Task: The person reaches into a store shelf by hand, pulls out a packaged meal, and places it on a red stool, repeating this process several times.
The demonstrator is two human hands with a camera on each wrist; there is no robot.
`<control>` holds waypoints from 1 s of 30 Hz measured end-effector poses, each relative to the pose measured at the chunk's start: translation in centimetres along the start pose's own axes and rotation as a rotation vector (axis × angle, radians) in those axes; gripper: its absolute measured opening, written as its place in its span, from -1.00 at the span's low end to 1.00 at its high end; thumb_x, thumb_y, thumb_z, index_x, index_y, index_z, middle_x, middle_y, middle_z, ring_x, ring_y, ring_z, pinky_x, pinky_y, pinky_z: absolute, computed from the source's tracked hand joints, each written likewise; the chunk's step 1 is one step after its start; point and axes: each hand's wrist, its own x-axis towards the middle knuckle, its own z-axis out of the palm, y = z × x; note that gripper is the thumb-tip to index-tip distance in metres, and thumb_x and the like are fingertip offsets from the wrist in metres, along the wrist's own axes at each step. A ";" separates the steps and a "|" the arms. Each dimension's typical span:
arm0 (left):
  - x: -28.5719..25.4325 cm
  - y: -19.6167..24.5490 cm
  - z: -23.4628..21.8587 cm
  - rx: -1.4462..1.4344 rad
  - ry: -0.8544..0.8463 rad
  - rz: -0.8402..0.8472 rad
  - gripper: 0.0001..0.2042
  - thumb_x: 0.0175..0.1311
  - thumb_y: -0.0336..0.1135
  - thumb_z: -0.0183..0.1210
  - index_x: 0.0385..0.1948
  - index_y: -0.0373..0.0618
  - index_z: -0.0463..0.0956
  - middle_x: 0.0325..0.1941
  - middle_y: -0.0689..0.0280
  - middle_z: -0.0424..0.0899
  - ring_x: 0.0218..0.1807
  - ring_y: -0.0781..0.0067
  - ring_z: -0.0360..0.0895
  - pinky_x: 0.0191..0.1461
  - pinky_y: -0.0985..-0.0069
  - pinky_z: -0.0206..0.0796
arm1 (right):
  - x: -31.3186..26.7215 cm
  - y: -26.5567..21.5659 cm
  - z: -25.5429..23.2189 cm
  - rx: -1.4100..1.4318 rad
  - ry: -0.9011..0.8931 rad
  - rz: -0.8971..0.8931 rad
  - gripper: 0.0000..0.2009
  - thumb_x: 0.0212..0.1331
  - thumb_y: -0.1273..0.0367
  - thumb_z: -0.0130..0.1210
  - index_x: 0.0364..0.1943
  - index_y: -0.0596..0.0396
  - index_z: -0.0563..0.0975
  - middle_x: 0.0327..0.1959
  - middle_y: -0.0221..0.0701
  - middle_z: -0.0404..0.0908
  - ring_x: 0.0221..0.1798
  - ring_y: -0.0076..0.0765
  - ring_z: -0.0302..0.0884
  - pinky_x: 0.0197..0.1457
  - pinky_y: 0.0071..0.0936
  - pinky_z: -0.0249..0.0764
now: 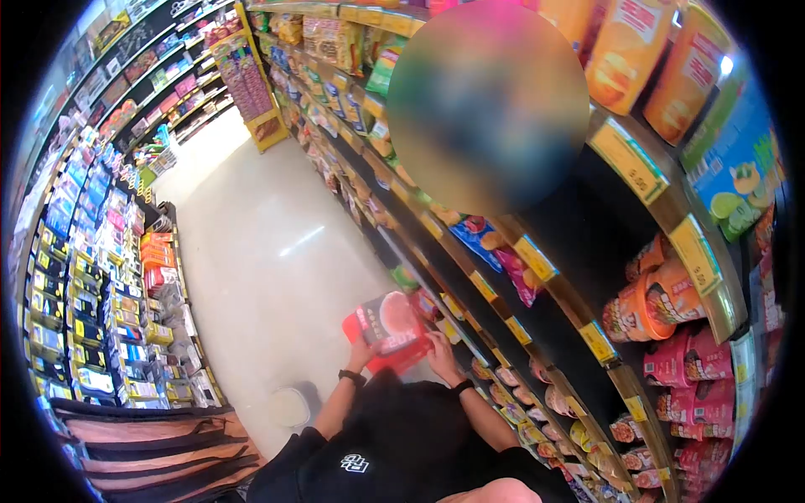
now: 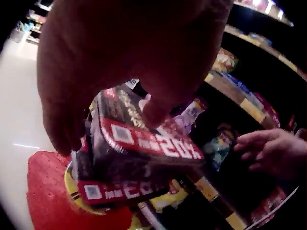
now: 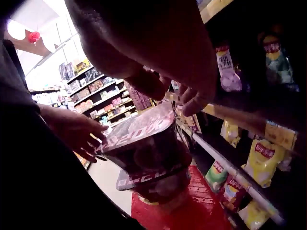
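Note:
Two dark packages with red bands are stacked; the upper package (image 1: pixel 392 320) (image 2: pixel 139 139) (image 3: pixel 141 139) has "20%" printed on its front. My left hand (image 1: pixel 360 354) (image 2: pixel 129 52) (image 3: pixel 72 129) grips the upper package, its fingers and thumb on different sides. At the other end, my right hand (image 1: pixel 442 359) (image 2: pixel 274 152) (image 3: pixel 148 52) is held close, fingers loosely bent; the left wrist view shows a gap between it and the packages. Under the lower package (image 2: pixel 112 191) (image 3: pixel 156 181) is a red surface (image 2: pixel 45 191) (image 3: pixel 196 211), and part of a yellow rim shows.
Shelves with yellow price labels (image 1: pixel 537 258) run along the right, holding snack bags (image 3: pixel 261 160) and orange tubs (image 1: pixel 633 310). A rack of small packaged goods (image 1: pixel 88 293) lines the left. Between them is pale floor (image 1: pixel 251 218), with a round pale object (image 1: pixel 289 408) near me.

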 end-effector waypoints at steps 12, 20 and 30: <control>3.2 -4.0 -2.5 -0.072 -0.298 -0.097 -0.45 0.34 -0.26 0.08 0.30 -0.22 0.09 0.17 0.19 0.43 0.15 0.41 0.41 0.17 0.41 0.33 | 5.9 2.9 7.9 -0.016 -0.065 0.410 -0.37 -0.08 0.27 0.25 0.14 0.18 0.32 0.06 0.03 0.46 0.16 0.12 0.40 0.22 -0.16 0.33; -1.0 9.0 -4.9 -0.004 -0.368 0.159 -0.45 0.41 -0.37 -0.04 0.37 -0.17 -0.06 0.23 0.17 0.31 0.24 0.37 0.28 0.24 0.33 0.27 | 3.3 0.4 3.4 0.004 0.109 0.385 -0.53 -0.05 0.28 0.32 -0.11 0.15 0.36 -0.18 -0.12 0.55 -0.09 -0.09 0.55 0.02 -0.28 0.44; -1.4 21.3 -0.6 0.158 -0.583 0.400 -0.51 0.27 -0.47 0.09 0.24 -0.25 0.19 0.15 0.07 0.37 0.21 0.23 0.35 0.22 0.38 0.23 | -2.0 -8.0 -10.5 0.112 0.402 0.536 -0.56 -0.03 0.34 0.36 -0.15 0.15 0.34 -0.26 -0.31 0.51 -0.22 -0.40 0.48 -0.12 -0.42 0.44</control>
